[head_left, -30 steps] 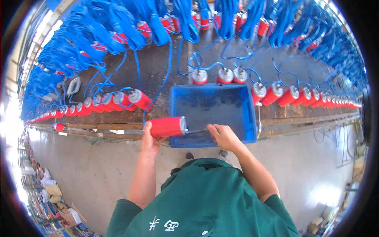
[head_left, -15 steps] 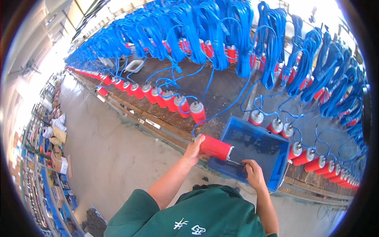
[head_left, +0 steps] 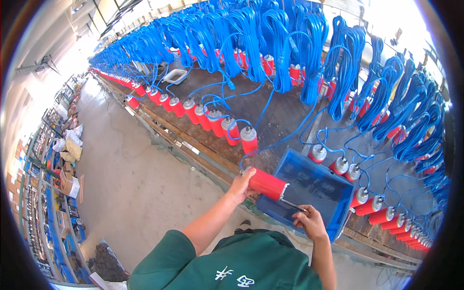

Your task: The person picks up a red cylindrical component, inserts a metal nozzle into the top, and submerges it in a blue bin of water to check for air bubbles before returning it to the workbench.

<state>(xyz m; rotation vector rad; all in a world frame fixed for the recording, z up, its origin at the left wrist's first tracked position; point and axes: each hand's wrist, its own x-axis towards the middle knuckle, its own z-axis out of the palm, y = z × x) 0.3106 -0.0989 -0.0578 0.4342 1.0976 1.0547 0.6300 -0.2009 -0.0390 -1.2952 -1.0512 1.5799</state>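
Observation:
My left hand (head_left: pixel 240 187) is wrapped round the rear of a red cylinder (head_left: pixel 268 183), which looks like a motor or pump body, tilted slightly down to the right. A blue cable runs from its held end. Out of the other end sticks a thin metal rod (head_left: pixel 292 204); whether it is a shaft or a tool I cannot tell. My right hand (head_left: pixel 311 222) is closed on the rod's free end, its fingers partly hidden. Below the cylinder and rod is a blue plastic bin (head_left: pixel 316 175) with dark liquid in it.
Red cylinders with grey tops (head_left: pixel 249 139) line the bench edge on both sides of the bin. Coiled blue cables (head_left: pixel 251 43) hang in a long row behind. A small white tray (head_left: pixel 175 76) lies on the dark bench (head_left: pixel 203 79). Shelves with boxes (head_left: pixel 70 186) stand far left.
The view has shifted a little. My right hand has turned and its fingers have moved on the rod; the left still holds the cylinder much as before.

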